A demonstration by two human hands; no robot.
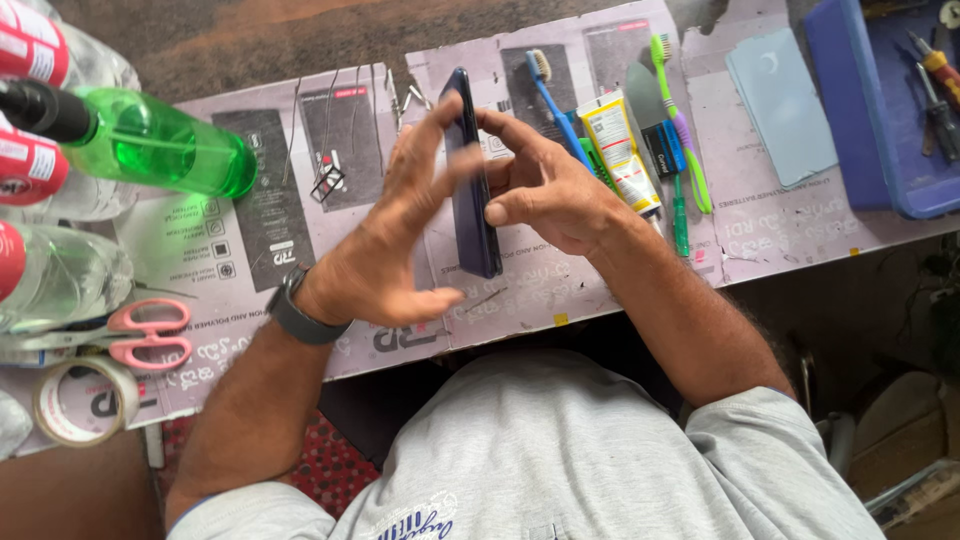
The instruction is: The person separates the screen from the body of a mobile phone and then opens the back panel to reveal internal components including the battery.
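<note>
A dark blue phone (475, 230) stands on its long edge above a printed cardboard work board (770, 215), pressed between my two hands. My left hand (390, 240), with a dark watch (300, 318) on the wrist, lies flat against the phone's left face with its fingers spread; it looks slightly blurred. My right hand (560, 195) grips the phone from the right, thumb on the side face and fingertips over the top edge. The phone's screen side is hidden.
Right of my hands lie a blue toothbrush (550, 95), a green-purple toothbrush (680, 120) and a yellow-white tube (620, 150). A blue tray (880, 110) holds screwdrivers (935, 90). On the left are a green bottle (160, 145), clear bottles (60, 275), pink scissors (145, 335) and a tape roll (85, 400).
</note>
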